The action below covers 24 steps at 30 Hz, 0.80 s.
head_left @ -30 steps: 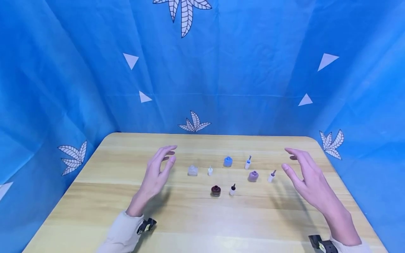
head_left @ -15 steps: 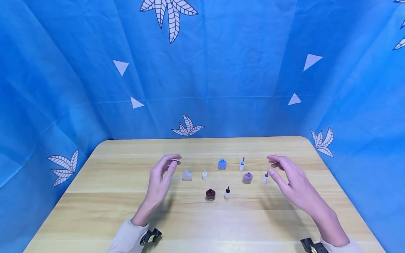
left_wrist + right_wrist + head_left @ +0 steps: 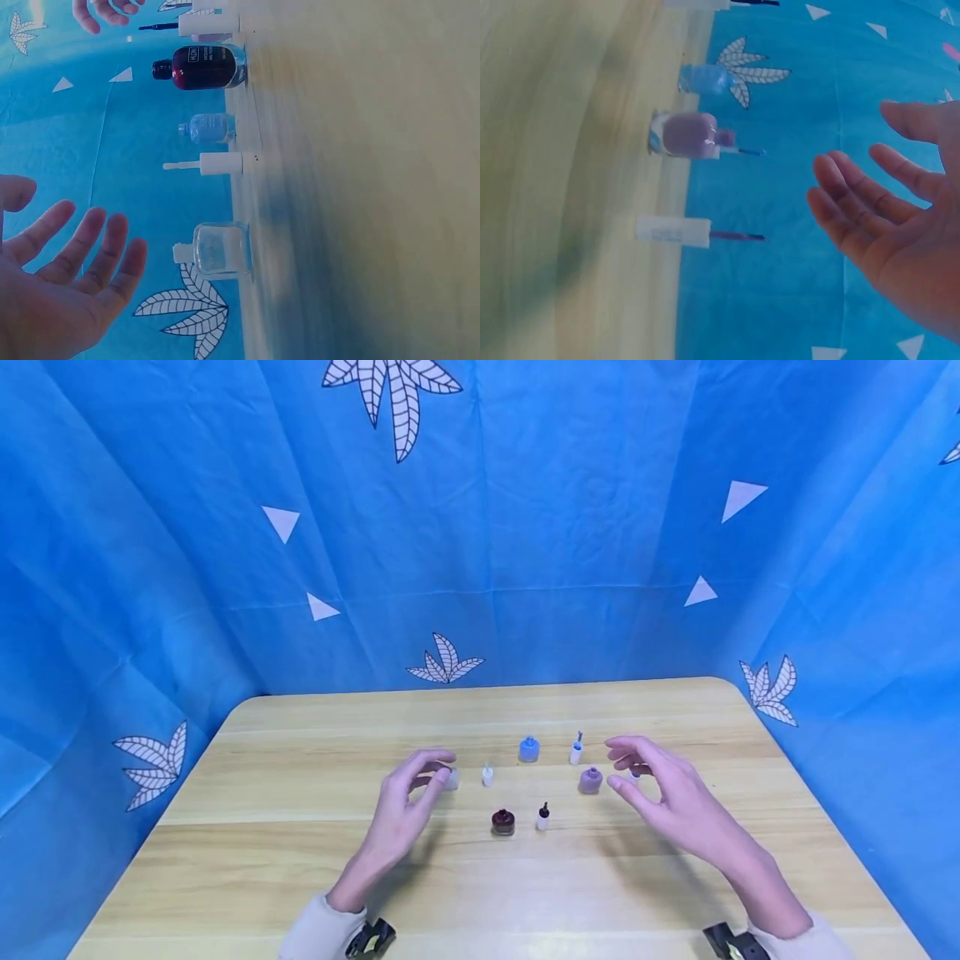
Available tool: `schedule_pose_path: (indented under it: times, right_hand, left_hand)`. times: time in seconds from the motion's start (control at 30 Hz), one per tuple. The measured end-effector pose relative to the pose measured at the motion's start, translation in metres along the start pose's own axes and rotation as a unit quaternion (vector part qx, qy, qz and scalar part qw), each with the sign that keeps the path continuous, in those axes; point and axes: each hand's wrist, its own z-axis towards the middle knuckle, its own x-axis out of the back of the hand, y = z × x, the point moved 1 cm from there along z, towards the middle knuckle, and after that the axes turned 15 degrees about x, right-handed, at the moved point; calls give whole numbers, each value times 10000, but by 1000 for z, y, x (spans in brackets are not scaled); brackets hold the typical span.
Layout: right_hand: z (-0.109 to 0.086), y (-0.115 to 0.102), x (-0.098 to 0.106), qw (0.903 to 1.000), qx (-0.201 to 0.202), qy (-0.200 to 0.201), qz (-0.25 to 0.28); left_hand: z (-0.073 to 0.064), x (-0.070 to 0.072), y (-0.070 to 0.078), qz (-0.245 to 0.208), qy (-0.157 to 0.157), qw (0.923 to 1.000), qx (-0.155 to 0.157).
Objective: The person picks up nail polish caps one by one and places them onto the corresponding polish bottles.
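My left hand (image 3: 405,810) hovers over the table beside a clear nail polish bottle (image 3: 222,251), fingers loosely bent and apart from it. In the head view that hand partly hides the bottle. Over on the right, my right hand (image 3: 678,802) hangs above an upturned white cap with a purple brush (image 3: 673,232), holding nothing. A purple nail polish bottle (image 3: 590,781) stands just left of its fingertips. An upturned white cap with a pale brush (image 3: 487,776) stands right of the clear bottle. All the bottles stand uncapped.
A blue polish bottle (image 3: 528,749) and its brush cap (image 3: 576,752) stand farther back. Nearer me are a dark red bottle (image 3: 503,822) and a dark brush cap (image 3: 543,817). Blue patterned cloth (image 3: 570,527) hangs behind the wooden table (image 3: 525,902) and along both sides.
My left hand has moved right and down towards the clear bottle. The right hand has moved left, over the purple brush cap. The head view has shifted slightly; bottles and caps stay in place.
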Motion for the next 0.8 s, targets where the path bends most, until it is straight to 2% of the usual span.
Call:
schedule_pose_path:
  times: [0.2, 0.4, 0.63, 0.8]
  right_hand:
    - [0, 1, -13, 9995, 63, -185, 239]
    - [1, -1, -21, 9979, 308, -185, 541]
    - [1, -6, -33, 9956, 611, -208, 683]
    - [-1, -6, -41, 9955, 625, -241, 663]
  left_hand:
    - [2, -5, -23, -14, -183, 9998, 7]
    - [0, -7, -27, -102, -638, 9974, 328]
    - [-2, -14, -30, -55, -1040, 9939, 351]
    - [-4, -19, -29, -79, -1424, 9884, 519]
